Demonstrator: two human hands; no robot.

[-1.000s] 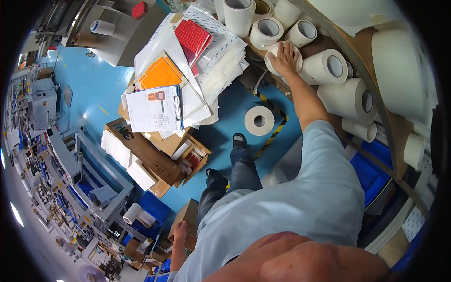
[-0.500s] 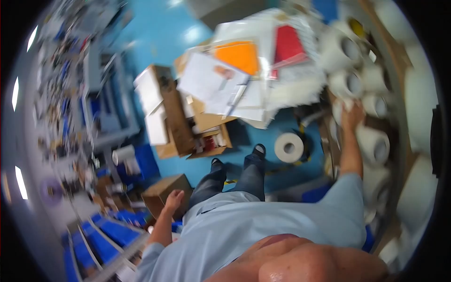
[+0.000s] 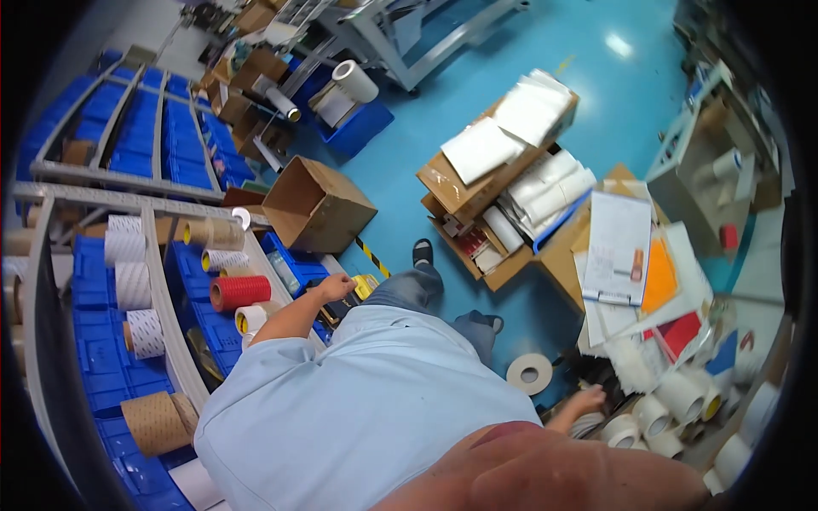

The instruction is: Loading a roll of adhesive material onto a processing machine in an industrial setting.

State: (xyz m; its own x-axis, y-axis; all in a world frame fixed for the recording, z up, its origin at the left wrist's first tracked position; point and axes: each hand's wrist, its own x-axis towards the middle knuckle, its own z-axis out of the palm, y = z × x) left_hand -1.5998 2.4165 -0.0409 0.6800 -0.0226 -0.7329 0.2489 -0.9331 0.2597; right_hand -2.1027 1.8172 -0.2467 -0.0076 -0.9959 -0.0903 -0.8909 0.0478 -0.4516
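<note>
My left hand (image 3: 336, 287) is at my left side, its fingers curled in with nothing visible in them. Beneath and beside it are a black item (image 3: 340, 307) and a yellow item (image 3: 365, 286) by a small blue bin (image 3: 300, 271). My right hand (image 3: 586, 399) hangs low on my right, small in view, fingers loosely extended, no object visible in it. Close to it stand white rolls (image 3: 620, 431), and a large white roll (image 3: 529, 375) lies on the floor nearer my feet.
Left, a rack of blue bins (image 3: 102, 358) carries several tape rolls, one of them red (image 3: 241, 293). An open cardboard box (image 3: 319, 204) stands ahead of it. Further right are cartons with white packs (image 3: 498, 140), then a pile with a clipboard (image 3: 615, 247) and an orange sheet (image 3: 658, 277).
My view has swung left, toward the rack of blue bins. My right hand has come off the white rolls it was touching. The left hand is now beside the bins.
</note>
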